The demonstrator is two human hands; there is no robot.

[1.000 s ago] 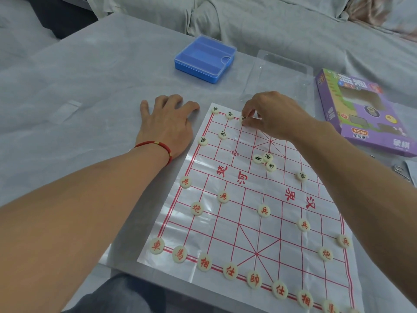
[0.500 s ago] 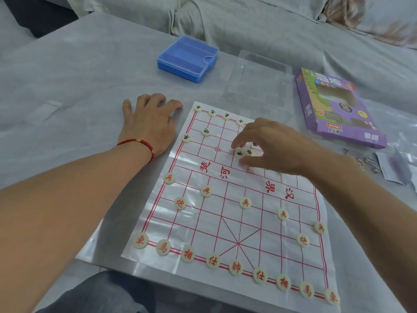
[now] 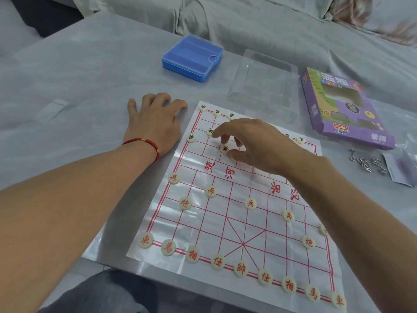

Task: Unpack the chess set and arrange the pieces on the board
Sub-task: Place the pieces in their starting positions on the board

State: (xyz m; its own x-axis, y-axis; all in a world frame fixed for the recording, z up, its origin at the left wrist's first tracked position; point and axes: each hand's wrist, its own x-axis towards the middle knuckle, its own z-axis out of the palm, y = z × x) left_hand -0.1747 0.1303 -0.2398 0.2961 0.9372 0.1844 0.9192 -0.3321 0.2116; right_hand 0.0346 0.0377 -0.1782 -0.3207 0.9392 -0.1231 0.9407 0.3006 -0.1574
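Head view: right hand (image 3: 257, 143) fingers (image 3: 225, 138) loosely spread, touching black piece (image 3: 224, 149).

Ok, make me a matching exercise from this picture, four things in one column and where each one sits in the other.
Things:
1. blue plastic case
2. purple game box
3. left hand
4. metal ring puzzles

Places:
A. flat on the table, left of the board
B. far side of the table, beyond the left hand
C. right of the clear tray
D. near side of the purple box

Pairs: 1-B, 2-C, 3-A, 4-D

Metal wire puzzles (image 3: 366, 164) lie beside a grey packet (image 3: 399, 168).
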